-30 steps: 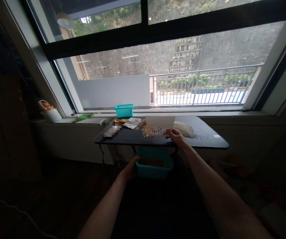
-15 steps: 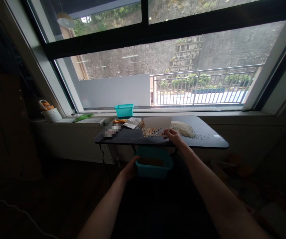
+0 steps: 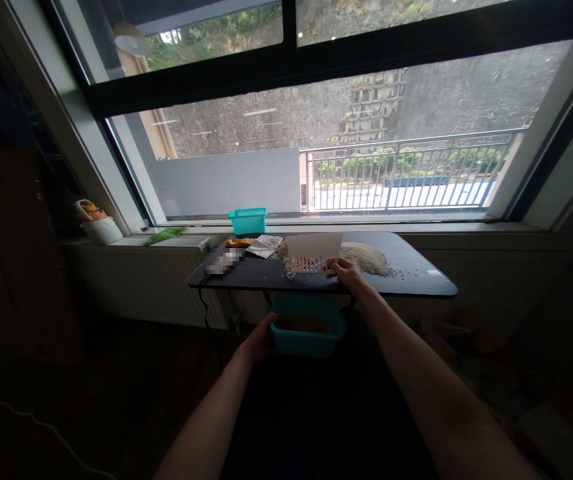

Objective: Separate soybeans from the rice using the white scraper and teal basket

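My right hand [image 3: 345, 272] pinches the lower right corner of a white flat slotted plate [image 3: 315, 246], solid above with a row of slots below. The plate stands upright over the front half of the table, in front of a heap of mixed pale and orange-brown bits [image 3: 283, 251] that shows at its left edge and through the slots. A heap of pale grains [image 3: 365, 259] spreads to its right. Below the table's front edge, my left hand [image 3: 260, 339] grips the left side of a teal plastic bin [image 3: 306, 344]. Brownish contents lie dimly inside the bin.
On the dark table [image 3: 416, 280] are a crumpled white paper [image 3: 265, 246], an orange-yellow item [image 3: 240, 243] and a blurred-out object [image 3: 224, 261]. Another teal bin [image 3: 248, 221] stands behind, by the window. A radiator [image 3: 161, 280] is at left; a white pot [image 3: 102, 230] sits above it.
Almost nothing differs. The view has shifted very slightly, and both hands keep their holds on the slotted plate and the bin.
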Available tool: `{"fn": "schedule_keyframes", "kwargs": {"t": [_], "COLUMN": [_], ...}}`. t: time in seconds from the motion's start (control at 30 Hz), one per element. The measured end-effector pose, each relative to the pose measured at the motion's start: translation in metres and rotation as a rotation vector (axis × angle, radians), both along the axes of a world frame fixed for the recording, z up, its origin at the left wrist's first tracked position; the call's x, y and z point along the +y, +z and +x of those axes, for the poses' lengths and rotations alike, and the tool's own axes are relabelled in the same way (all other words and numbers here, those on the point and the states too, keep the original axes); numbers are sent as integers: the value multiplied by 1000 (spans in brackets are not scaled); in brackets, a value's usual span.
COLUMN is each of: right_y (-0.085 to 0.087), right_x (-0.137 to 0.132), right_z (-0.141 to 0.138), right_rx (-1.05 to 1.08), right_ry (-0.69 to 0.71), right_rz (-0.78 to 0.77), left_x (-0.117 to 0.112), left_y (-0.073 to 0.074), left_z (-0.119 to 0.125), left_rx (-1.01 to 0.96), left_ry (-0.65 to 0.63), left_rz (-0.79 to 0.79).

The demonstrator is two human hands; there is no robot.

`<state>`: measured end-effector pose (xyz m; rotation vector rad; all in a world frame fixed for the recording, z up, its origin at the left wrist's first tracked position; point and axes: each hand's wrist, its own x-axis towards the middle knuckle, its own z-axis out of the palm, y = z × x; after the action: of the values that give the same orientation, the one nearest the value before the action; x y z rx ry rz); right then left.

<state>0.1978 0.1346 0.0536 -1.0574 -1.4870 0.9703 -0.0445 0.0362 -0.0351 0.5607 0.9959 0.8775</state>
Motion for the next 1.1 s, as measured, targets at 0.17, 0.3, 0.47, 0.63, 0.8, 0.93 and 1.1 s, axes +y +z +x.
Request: {"fn": "schedule_keyframes", "kwargs": {"t": [0.17,0.3,0.47,0.63,0.8,0.93,1.1], "right_y": [-3,-8,-8,-3,-3,-5,-5], "right_x": [2,7,9,2,0,2,3], "right_z": [-10,-13,-16,-13,-11,-12,-19], "right_rx": [52,57,99,4,22,62,93], "right_ry": [27,38,68,82,82,136,194], "right_rz": [7,24,34,-4,-2,-8,-2], "left_x": [0,-4,-5,-4,-5,-5,-5], "left_y": [6,8,4,3,3,5,6], "left_z": [-10,-17,-14,-12,-12,-11,-10], "left_rx": [30,44,35,20,48,48,34], "left_ry": [8,54,54,28,40,39,30], "left_rz": [5,1,9,24,24,23,28]}}
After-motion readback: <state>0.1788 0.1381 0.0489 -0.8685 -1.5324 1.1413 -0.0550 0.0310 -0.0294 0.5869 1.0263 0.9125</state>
